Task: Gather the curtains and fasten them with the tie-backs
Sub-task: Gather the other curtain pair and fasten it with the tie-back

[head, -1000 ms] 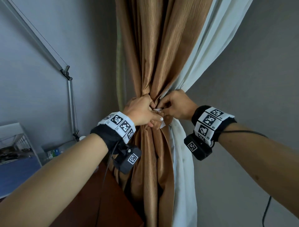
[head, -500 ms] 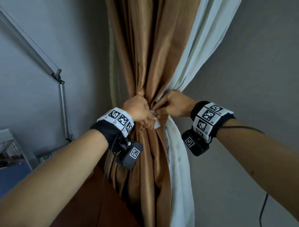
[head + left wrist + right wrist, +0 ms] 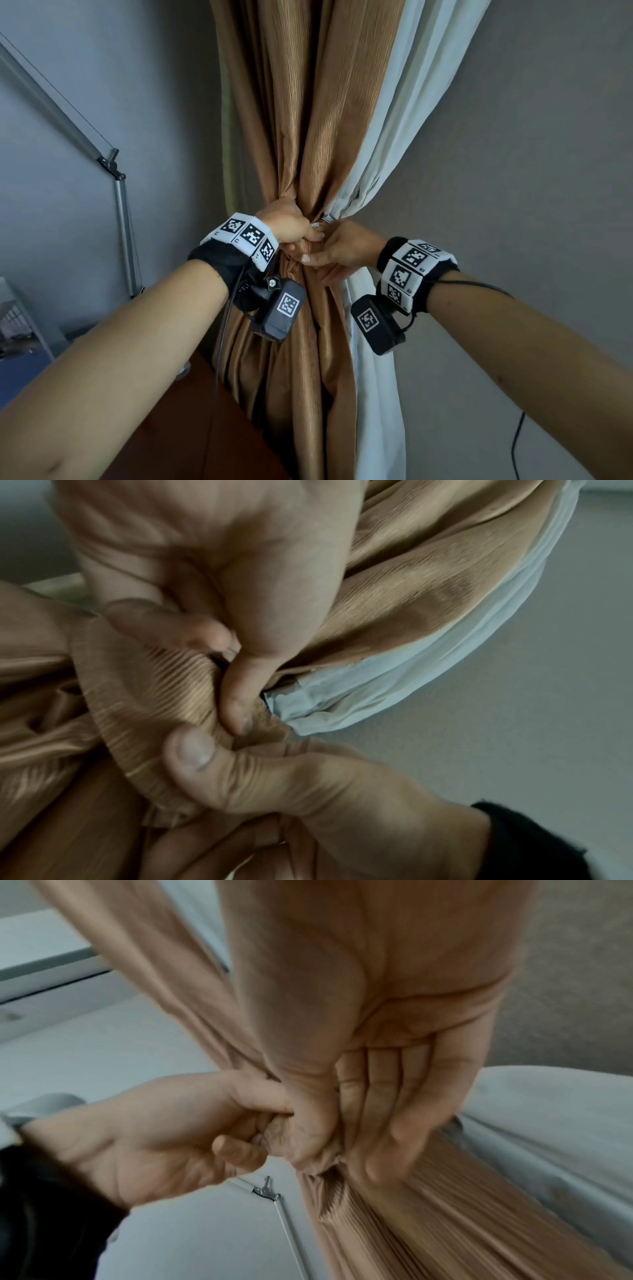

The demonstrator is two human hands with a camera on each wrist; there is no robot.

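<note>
A brown curtain (image 3: pixel 308 120) and a white sheer curtain (image 3: pixel 383 137) are bunched together at the middle. A pleated brown tie-back (image 3: pixel 137 710) wraps round the bunch. My left hand (image 3: pixel 291 228) grips the tie-back from the left, its fingers curled into the fabric (image 3: pixel 240 1148). Just below and to the right, my right hand (image 3: pixel 342 250) pinches the band's end. Its thumb (image 3: pixel 192 750) presses on the band and its fingers (image 3: pixel 377 1123) curl behind. A small white tab (image 3: pixel 318 224) peeks out between the hands. The fastening itself is hidden.
A metal lamp arm (image 3: pixel 120 219) stands at the left against the grey wall. A reddish wooden top (image 3: pixel 191 428) lies below my left forearm. A black cable (image 3: pixel 517 445) hangs at the lower right. A grey wall (image 3: pixel 513 171) is behind the curtains.
My right hand has dropped slightly and turned, so its thumb now lies across the band under the left hand. The white tab is mostly covered. The left hand keeps its grip.
</note>
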